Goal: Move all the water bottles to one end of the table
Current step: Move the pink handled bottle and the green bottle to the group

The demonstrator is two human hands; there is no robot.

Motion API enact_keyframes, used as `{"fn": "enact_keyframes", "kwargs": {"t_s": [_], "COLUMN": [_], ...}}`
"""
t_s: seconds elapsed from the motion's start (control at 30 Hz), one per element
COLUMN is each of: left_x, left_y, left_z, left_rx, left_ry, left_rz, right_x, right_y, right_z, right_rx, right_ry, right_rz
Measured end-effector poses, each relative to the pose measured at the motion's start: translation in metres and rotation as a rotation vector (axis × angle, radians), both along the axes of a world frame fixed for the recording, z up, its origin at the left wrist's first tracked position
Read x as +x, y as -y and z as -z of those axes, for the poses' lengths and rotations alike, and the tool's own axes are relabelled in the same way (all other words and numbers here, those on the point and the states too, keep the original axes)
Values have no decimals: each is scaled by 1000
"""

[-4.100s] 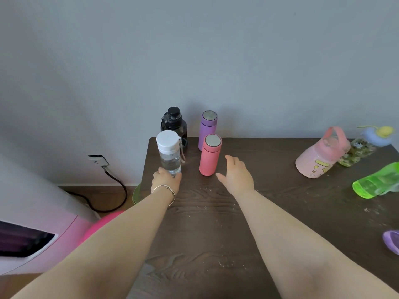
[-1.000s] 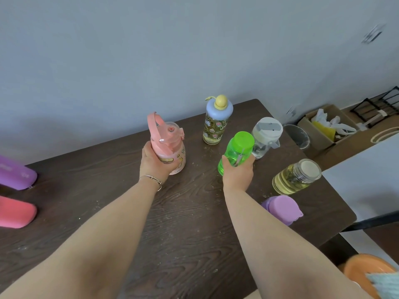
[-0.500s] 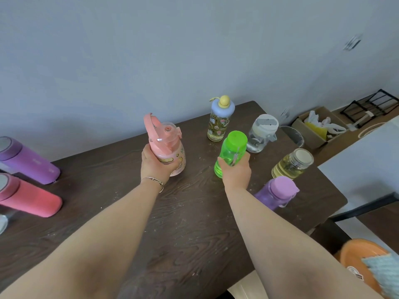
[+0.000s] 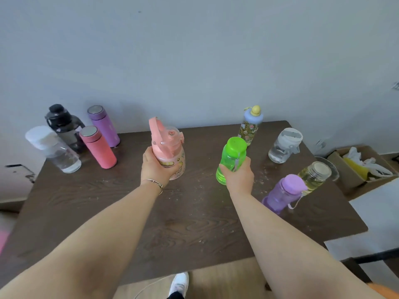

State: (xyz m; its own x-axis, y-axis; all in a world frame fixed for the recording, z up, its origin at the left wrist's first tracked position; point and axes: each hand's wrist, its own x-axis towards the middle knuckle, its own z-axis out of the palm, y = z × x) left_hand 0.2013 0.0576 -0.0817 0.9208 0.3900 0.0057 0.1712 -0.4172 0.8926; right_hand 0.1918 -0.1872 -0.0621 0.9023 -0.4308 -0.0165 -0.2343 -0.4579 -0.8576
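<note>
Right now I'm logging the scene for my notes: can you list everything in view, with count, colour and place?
Flasks: 2, purple and coral, left end of table.
Dark jug: 1, black, far left corner.
White-capped clear bottle: 1, left edge.
Pink handled bottle: 1, centre, in left grip.
Green bottle: 1, centre-right, in right grip.
Cartoon bottle: 1, yellow knob, far right.
Grey-lidded clear bottle: 1, right.
Yellowish jar: 1, right edge.
Lilac bottle: 1, near right.
Table: 1, dark wood.
Cardboard box: 1, floor, right.
Left hand, right hand: each gripping.
</note>
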Motion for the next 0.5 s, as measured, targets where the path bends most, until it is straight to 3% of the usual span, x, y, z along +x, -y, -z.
{"fn": "enact_keyframes", "kwargs": {"t_s": [0.5], "left_x": [-145], "left_y": [-117], "left_z": [-44], "left_rx": [68], "left_ry": [91], "left_rz": [-354], "right_x": [-67], "right_y": [-111], "right_z": [-26], "right_rx": [57], "right_ry": [5], "right_rz": [-311]}}
